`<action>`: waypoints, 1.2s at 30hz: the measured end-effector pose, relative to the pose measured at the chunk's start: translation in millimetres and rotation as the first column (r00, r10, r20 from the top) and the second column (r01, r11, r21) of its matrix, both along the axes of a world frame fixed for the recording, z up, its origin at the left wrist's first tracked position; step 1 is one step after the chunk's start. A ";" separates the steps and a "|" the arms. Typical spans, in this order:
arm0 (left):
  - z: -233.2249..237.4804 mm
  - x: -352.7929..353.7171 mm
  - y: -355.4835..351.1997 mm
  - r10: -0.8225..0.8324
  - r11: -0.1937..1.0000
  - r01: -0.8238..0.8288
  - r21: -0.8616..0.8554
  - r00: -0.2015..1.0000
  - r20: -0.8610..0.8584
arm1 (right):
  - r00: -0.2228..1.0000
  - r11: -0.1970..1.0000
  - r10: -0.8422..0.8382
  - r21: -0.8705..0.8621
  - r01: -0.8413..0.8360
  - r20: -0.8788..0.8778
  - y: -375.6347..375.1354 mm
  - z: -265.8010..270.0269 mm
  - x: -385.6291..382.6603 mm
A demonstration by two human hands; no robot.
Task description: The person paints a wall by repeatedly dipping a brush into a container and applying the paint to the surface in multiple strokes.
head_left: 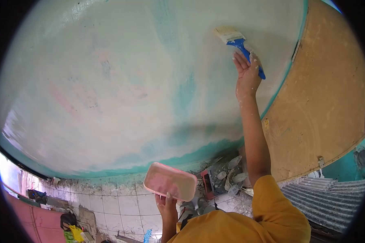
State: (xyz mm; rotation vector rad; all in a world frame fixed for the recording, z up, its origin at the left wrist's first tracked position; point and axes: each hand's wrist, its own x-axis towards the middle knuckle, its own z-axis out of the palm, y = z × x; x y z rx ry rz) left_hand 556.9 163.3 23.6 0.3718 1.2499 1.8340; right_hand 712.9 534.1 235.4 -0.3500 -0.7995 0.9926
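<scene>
My right hand [248, 79] is raised and closed around the blue handle of a paintbrush [242, 45]. The brush's pale bristles lie against the wall [129, 81], which carries whitish paint over patches of turquoise and pink. Specks of paint dot the hand and forearm. Low in front of my body, my left hand [167, 206] grips a pink rectangular plastic container [170, 181] by its near side, with the thumb at the rim. Pale paint shows inside the container, which is tilted toward me.
A tan wooden panel [320, 93] stands right of the painted wall. On the tiled floor [121, 206], several plastic bottles [234, 162] lie near a dark box with a red edge [208, 184]. Corrugated sheets [328, 202] are at lower right, bags [71, 227] at lower left.
</scene>
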 end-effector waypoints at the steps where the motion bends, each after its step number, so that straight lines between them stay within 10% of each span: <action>1: -0.1 0.0 0.4 -0.001 1.000 0.001 0.007 1.000 -0.007 | 0.999 0.999 0.033 0.042 -0.032 -0.033 4.0 -6.5 -3.1; 12: 5.8 -10.0 -0.7 0.068 0.991 -0.073 0.109 0.997 0.045 | 0.992 0.833 -0.017 -0.546 0.085 0.127 -42.1 -272.0 -12.7; 19: 29.5 -10.9 21.8 0.061 0.987 -0.059 0.152 0.998 -0.007 | 0.904 0.877 0.101 -0.466 0.117 0.416 -95.5 -220.6 10.8; 30: 28.6 -7.1 43.0 0.050 0.980 -0.010 0.198 0.980 -0.194 | 0.881 0.927 0.287 -0.342 -0.156 0.375 -213.7 -117.9 20.8; 36: 33.0 4.6 41.3 0.033 0.969 0.035 0.243 0.962 -0.270 | 0.508 0.963 0.268 -0.224 -0.148 0.818 -223.3 -126.6 7.1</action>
